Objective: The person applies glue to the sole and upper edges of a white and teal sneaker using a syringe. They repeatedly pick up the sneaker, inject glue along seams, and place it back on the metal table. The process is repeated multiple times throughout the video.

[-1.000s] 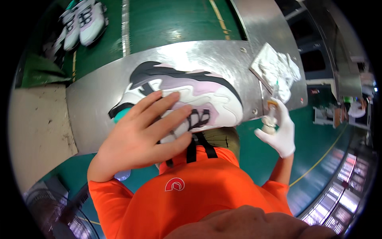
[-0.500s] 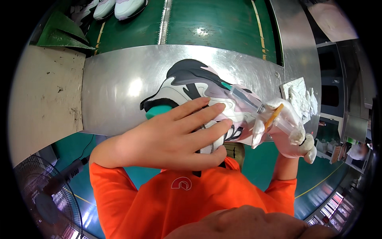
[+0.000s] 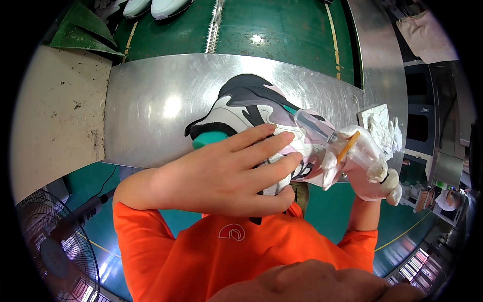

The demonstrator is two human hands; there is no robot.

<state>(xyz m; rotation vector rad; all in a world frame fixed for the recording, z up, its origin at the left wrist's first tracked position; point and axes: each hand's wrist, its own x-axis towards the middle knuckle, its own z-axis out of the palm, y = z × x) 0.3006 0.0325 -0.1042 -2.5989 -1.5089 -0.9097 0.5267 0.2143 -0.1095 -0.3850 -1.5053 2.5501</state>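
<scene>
A white, lilac and black sneaker (image 3: 241, 106) lies tilted on its side on the metal bench, its dark sole facing away from me. Green material (image 3: 210, 139) shows in its collar. My bare left hand (image 3: 236, 168) is closed over the near side of the upper, fingers slightly apart, thumb hidden. In a white glove, my right hand (image 3: 354, 156) grips a clear syringe (image 3: 313, 124). The syringe's green tip (image 3: 290, 108) rests at the seam between sole and upper. An orange-yellow strip (image 3: 348, 146) crosses the gloved fingers; I cannot tell whether it belongs to the syringe.
Crumpled white paper or cloth (image 3: 378, 123) lies right of my gloved hand. Beyond the metal bench (image 3: 146, 95) runs a green conveyor (image 3: 282, 35) carrying white shoes (image 3: 168, 7) at far left. A cream panel (image 3: 60, 110) borders the bench's left side; a fan (image 3: 60, 251) stands lower left.
The view has shifted slightly. Sneaker and both hands now appear a little further right, with the grips unchanged. The syringe tip stays at about the same spot on the seam.
</scene>
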